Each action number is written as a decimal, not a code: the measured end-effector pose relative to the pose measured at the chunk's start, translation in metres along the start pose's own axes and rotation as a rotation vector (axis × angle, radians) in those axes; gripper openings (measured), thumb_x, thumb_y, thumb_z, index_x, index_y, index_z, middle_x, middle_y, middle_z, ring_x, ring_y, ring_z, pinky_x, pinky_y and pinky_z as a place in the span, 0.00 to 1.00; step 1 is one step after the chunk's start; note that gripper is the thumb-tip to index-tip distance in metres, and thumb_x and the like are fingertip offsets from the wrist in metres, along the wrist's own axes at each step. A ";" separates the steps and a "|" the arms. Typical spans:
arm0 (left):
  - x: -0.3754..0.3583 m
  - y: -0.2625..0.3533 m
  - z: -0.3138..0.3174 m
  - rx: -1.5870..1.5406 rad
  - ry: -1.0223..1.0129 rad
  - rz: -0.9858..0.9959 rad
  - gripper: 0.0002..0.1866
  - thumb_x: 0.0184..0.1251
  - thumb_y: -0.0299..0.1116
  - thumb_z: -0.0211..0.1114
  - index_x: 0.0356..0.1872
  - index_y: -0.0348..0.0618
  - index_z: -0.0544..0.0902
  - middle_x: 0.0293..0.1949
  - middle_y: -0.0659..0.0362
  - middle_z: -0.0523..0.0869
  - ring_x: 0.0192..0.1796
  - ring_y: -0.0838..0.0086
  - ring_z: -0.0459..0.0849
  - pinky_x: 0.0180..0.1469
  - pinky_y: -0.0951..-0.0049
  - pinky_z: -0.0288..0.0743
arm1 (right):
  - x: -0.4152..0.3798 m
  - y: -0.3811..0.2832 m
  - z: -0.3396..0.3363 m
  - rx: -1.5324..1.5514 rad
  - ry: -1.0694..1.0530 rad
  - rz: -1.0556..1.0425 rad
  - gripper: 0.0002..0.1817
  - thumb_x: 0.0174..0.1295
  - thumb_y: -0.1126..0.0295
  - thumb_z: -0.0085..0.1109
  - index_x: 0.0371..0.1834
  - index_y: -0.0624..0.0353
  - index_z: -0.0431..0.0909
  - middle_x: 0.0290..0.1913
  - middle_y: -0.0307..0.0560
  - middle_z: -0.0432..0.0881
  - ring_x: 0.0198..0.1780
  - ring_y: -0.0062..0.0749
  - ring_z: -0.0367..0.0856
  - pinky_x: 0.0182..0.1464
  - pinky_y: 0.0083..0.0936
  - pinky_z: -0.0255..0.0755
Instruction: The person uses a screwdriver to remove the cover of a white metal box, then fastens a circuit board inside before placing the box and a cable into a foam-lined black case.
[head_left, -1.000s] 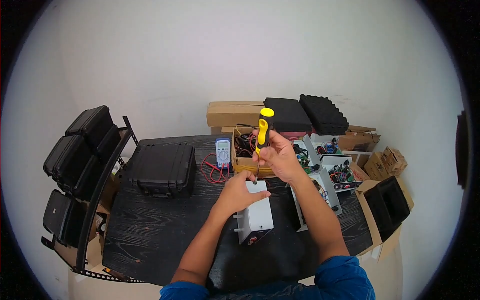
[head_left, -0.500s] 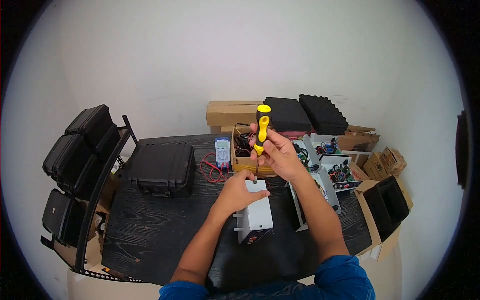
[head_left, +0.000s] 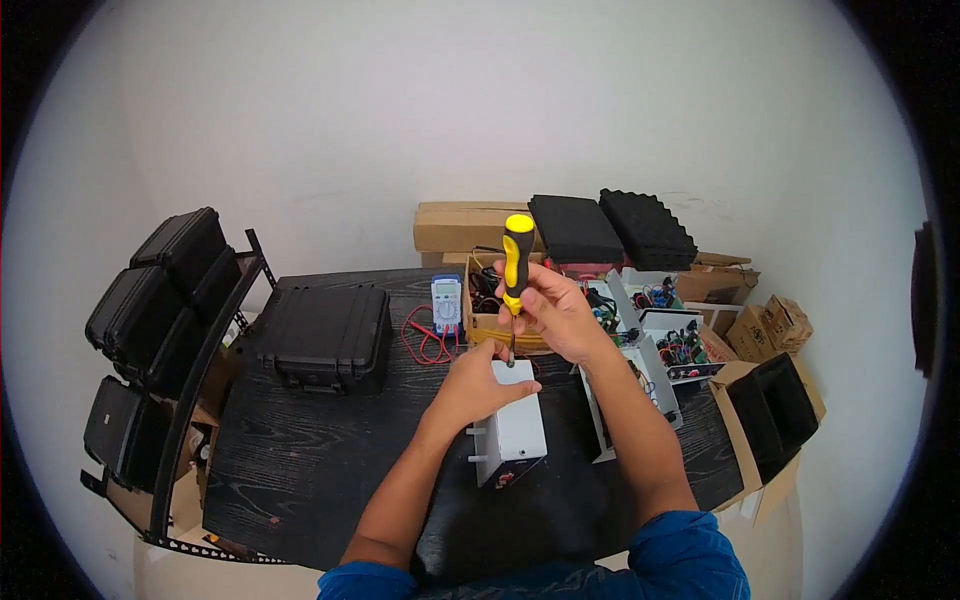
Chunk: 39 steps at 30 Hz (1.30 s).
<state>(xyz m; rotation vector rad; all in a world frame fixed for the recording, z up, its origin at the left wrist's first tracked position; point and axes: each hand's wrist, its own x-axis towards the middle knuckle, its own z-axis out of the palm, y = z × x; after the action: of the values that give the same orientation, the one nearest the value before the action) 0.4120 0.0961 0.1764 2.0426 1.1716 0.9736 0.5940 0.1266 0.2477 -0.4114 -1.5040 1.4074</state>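
Note:
My right hand (head_left: 550, 308) grips a yellow-and-black screwdriver (head_left: 517, 258) near the lower end of its handle. The tool stands almost upright, its tip at a screw on the far end of a white metal box (head_left: 520, 420). Around that same far end of the box, my left hand (head_left: 475, 382) is closed, thumb on the top face and fingers near the screwdriver tip. Another screw shows at the near end of the top face. Two light prongs stick out from the box's left side.
On the black table (head_left: 330, 470) are a black hard case (head_left: 325, 335) and a blue multimeter (head_left: 446, 303) with red leads. Open white enclosures (head_left: 680, 340) with wired boards stand at right. Behind are a cardboard box (head_left: 508, 335) of cables and black foam (head_left: 575, 228). Left is a shelf with cases (head_left: 140, 320).
The screwdriver handle has turned in my right hand and its top has tipped slightly left. My left hand and the white box stay in place.

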 end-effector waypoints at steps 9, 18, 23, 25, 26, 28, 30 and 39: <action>0.001 -0.003 0.001 -0.004 -0.016 0.005 0.37 0.48 0.55 0.88 0.48 0.37 0.80 0.37 0.52 0.86 0.38 0.65 0.85 0.42 0.64 0.78 | -0.005 0.013 -0.011 -0.102 -0.011 -0.099 0.29 0.78 0.61 0.62 0.77 0.61 0.69 0.57 0.45 0.85 0.49 0.25 0.87 0.48 0.24 0.84; 0.002 -0.006 0.003 -0.024 -0.038 -0.001 0.38 0.50 0.56 0.86 0.51 0.35 0.81 0.47 0.44 0.89 0.52 0.52 0.89 0.56 0.59 0.80 | -0.010 0.005 -0.008 -0.035 -0.150 -0.114 0.30 0.75 0.58 0.67 0.74 0.61 0.72 0.59 0.48 0.85 0.48 0.28 0.88 0.48 0.24 0.86; 0.001 -0.007 0.006 -0.034 -0.003 0.028 0.40 0.51 0.56 0.85 0.54 0.34 0.81 0.49 0.43 0.89 0.54 0.52 0.89 0.57 0.58 0.81 | -0.015 -0.003 -0.005 -0.155 -0.088 -0.071 0.29 0.76 0.64 0.65 0.76 0.63 0.70 0.58 0.44 0.83 0.50 0.26 0.86 0.55 0.26 0.85; 0.001 -0.004 0.003 -0.023 -0.031 0.003 0.41 0.51 0.56 0.85 0.56 0.33 0.81 0.50 0.42 0.89 0.55 0.51 0.89 0.58 0.58 0.81 | -0.013 -0.008 -0.001 -0.054 -0.048 -0.032 0.30 0.75 0.65 0.67 0.76 0.63 0.70 0.58 0.44 0.83 0.51 0.25 0.86 0.55 0.26 0.85; 0.001 -0.004 0.004 -0.026 -0.028 0.008 0.39 0.51 0.54 0.86 0.55 0.34 0.81 0.48 0.45 0.89 0.52 0.54 0.89 0.55 0.60 0.81 | -0.012 -0.009 -0.002 -0.038 -0.033 -0.028 0.30 0.75 0.65 0.67 0.77 0.63 0.69 0.58 0.44 0.83 0.51 0.25 0.86 0.55 0.26 0.85; 0.001 -0.006 0.005 -0.033 -0.020 0.016 0.37 0.51 0.50 0.87 0.54 0.36 0.81 0.45 0.50 0.89 0.46 0.61 0.90 0.50 0.63 0.81 | -0.010 -0.009 -0.003 -0.006 -0.003 -0.018 0.31 0.76 0.65 0.65 0.78 0.63 0.68 0.59 0.44 0.83 0.51 0.25 0.86 0.55 0.25 0.85; -0.001 -0.002 0.003 -0.032 0.012 0.052 0.33 0.53 0.48 0.86 0.52 0.36 0.83 0.42 0.50 0.90 0.43 0.61 0.90 0.48 0.63 0.81 | -0.008 -0.003 0.001 -0.207 0.028 -0.149 0.32 0.78 0.59 0.62 0.79 0.61 0.67 0.58 0.44 0.83 0.49 0.25 0.87 0.50 0.23 0.85; 0.003 -0.010 0.003 -0.092 0.029 0.058 0.16 0.66 0.35 0.73 0.48 0.34 0.90 0.36 0.48 0.93 0.33 0.68 0.91 0.40 0.68 0.83 | 0.001 0.004 -0.007 -0.143 0.099 -0.108 0.33 0.80 0.59 0.59 0.83 0.57 0.62 0.59 0.44 0.83 0.46 0.27 0.88 0.45 0.20 0.84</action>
<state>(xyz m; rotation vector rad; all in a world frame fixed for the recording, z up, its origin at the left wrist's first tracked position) 0.4109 0.1030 0.1680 2.0061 1.0674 1.0686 0.5982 0.1322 0.2433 -0.4737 -1.5275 1.1834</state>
